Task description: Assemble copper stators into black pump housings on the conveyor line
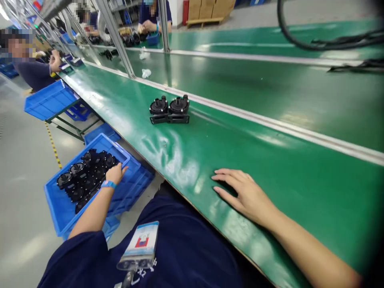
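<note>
My left hand (115,174) is at the right rim of a blue plastic crate (51,204), its fingers closed over the edge. Inside the crate lie several black round housings (77,168) that look like small pumps with a spout, piled together. Two more of these black pump-like units (169,108) stand side by side on the green tabletop, ahead of both hands and touching neither. Flat on the green surface, my right hand (240,192) rests with its fingers apart and nothing in it.
The long green workbench (228,148) has a pale rail (255,118) along it and metal posts (115,38). More blue crates (51,100) stand along its left side. Co-workers (33,64) sit farther along. A dark cable (288,36) hangs at the upper right.
</note>
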Motion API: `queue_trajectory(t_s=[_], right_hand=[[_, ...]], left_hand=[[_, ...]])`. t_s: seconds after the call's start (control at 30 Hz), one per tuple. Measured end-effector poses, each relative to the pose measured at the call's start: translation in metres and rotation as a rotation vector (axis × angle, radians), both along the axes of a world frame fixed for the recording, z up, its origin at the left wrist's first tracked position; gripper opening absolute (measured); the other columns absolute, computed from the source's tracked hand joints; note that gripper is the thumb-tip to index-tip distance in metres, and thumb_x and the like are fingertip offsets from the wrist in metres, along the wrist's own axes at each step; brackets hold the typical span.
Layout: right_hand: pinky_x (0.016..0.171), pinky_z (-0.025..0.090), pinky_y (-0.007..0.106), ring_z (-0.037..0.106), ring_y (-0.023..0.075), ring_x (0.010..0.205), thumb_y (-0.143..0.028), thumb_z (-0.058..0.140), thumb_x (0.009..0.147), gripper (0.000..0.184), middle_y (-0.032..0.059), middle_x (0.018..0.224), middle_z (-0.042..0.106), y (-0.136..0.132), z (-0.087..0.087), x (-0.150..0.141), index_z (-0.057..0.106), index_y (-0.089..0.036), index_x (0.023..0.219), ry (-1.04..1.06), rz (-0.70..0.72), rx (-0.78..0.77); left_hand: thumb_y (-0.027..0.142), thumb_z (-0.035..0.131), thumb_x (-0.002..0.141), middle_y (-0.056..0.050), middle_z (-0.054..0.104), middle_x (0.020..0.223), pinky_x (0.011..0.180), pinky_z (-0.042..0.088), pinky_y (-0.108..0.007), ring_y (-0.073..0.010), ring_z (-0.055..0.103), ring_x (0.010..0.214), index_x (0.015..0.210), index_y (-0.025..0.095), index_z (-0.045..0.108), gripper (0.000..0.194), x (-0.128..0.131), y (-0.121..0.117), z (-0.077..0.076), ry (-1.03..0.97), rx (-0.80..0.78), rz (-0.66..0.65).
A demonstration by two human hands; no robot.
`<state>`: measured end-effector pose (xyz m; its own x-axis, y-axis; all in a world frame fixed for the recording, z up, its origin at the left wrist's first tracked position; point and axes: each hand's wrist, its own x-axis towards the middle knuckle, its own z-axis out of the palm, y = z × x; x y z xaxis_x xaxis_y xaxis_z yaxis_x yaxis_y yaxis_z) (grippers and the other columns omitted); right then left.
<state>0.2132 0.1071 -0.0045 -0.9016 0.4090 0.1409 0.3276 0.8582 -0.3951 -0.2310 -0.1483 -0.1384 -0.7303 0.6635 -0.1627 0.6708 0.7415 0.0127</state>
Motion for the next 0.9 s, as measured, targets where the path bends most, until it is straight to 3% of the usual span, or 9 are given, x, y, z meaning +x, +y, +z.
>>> queue_trajectory(t_s=[0.07,0.13,0.33,0.67,0.77,0.9], right_hand=[[0.097,0.049,0.045,0.063,0.0270,0.118,-0.041,0.055,0.103,0.028,0.0098,0.132,0.066,-0.001,0.000,0.000,0.064,-0.025,0.123,0.004,0.003,0.010],[0.097,0.048,0.045,0.063,0.0268,0.119,-0.041,0.053,0.104,0.028,0.0094,0.133,0.065,-0.001,0.000,0.000,0.064,-0.024,0.124,0.007,0.010,0.011],[0.097,0.047,0.044,0.062,0.0269,0.118,-0.043,0.052,0.104,0.030,0.0097,0.132,0.065,0.000,0.002,-0.001,0.064,-0.024,0.123,0.009,0.010,-0.002],[0.096,0.046,0.043,0.061,0.0278,0.118,-0.046,0.050,0.105,0.034,0.0099,0.133,0.064,-0.002,0.005,-0.002,0.065,-0.022,0.125,-0.007,0.003,-0.030],[0.096,0.046,0.044,0.062,0.0282,0.117,-0.047,0.049,0.105,0.036,0.0104,0.133,0.065,-0.003,0.005,-0.002,0.065,-0.022,0.124,0.000,0.001,-0.028],[0.096,0.046,0.043,0.062,0.0278,0.117,-0.045,0.049,0.105,0.033,0.0101,0.133,0.064,-0.003,0.005,-0.001,0.065,-0.023,0.124,0.001,0.000,-0.030]], left_hand=[[0.057,0.046,0.100,-0.010,0.070,0.083,0.072,0.051,-0.038,-0.0268,0.069,0.074,0.101,0.016,0.065,0.046,-0.008,0.000,-0.010,0.000,-0.101,-0.025],[0.057,0.042,0.103,-0.010,0.072,0.088,0.076,0.051,-0.038,-0.0246,0.069,0.078,0.107,0.016,0.065,0.048,-0.018,-0.001,-0.009,0.017,-0.153,-0.055],[0.059,0.034,0.102,-0.014,0.074,0.089,0.069,0.044,-0.032,-0.0323,0.072,0.086,0.099,0.021,0.065,0.049,-0.042,-0.012,0.009,0.086,-0.176,-0.105],[0.057,0.033,0.100,-0.011,0.071,0.079,0.069,0.042,-0.032,-0.0339,0.070,0.087,0.093,0.022,0.062,0.046,-0.077,-0.014,0.037,0.093,-0.162,-0.112],[0.057,0.033,0.101,-0.011,0.070,0.079,0.069,0.042,-0.032,-0.0331,0.070,0.086,0.094,0.022,0.062,0.046,-0.068,-0.010,0.031,0.084,-0.163,-0.112],[0.056,0.036,0.102,-0.011,0.072,0.087,0.066,0.042,-0.031,-0.0291,0.069,0.082,0.096,0.021,0.064,0.045,-0.035,-0.003,0.004,0.054,-0.157,-0.103]])
